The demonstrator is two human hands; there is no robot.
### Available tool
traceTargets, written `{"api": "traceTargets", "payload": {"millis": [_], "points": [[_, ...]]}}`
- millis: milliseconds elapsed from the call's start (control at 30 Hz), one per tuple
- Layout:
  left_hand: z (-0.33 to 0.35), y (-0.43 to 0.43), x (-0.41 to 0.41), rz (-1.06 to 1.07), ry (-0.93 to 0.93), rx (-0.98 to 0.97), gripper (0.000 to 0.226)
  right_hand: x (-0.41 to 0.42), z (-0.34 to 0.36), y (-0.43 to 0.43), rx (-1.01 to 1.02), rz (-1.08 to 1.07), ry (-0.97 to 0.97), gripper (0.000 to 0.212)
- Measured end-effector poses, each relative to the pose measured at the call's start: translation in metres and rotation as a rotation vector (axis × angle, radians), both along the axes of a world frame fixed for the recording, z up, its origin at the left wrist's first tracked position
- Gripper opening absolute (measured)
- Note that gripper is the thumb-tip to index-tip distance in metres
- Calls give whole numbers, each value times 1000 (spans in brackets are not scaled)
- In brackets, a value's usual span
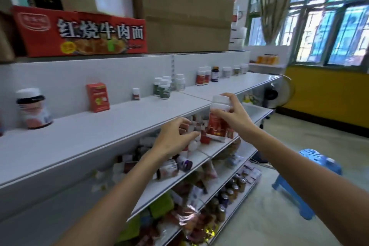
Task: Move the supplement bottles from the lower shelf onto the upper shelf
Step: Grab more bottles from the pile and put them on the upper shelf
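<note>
My right hand (234,116) grips a white-capped supplement bottle with a red label (216,124), held in front of the edge of the upper shelf (119,126). My left hand (175,139) reaches in over the lower shelf (211,149), fingers curled around a small white-and-red bottle (194,142) among other small bottles and boxes. Several supplement bottles (164,88) stand along the back of the upper shelf, more of them (201,76) further right.
A red box (98,97) and a figure-shaped jar (33,109) stand on the upper shelf at left. Cartons (79,32) sit on top. Packed goods fill the shelves below. A blue stool (311,177) and a fan (277,94) stand on the floor at right.
</note>
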State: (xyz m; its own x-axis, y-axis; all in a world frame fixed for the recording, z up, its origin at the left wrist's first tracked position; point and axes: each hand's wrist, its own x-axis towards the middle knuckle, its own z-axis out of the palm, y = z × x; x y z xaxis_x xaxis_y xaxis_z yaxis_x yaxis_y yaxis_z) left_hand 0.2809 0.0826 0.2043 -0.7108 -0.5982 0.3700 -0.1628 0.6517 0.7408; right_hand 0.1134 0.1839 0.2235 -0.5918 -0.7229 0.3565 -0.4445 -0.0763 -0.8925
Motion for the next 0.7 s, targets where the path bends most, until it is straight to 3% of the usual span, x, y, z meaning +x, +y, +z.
{"api": "traceTargets", "payload": {"millis": [300,700], "points": [[8,9,-110,-143,-8,-91,26,-98,-8,43,-79,-138,59,44],[37,-55,-255,-89,172,-212,26,-215,37,-26,-277,-70,134,45]]}}
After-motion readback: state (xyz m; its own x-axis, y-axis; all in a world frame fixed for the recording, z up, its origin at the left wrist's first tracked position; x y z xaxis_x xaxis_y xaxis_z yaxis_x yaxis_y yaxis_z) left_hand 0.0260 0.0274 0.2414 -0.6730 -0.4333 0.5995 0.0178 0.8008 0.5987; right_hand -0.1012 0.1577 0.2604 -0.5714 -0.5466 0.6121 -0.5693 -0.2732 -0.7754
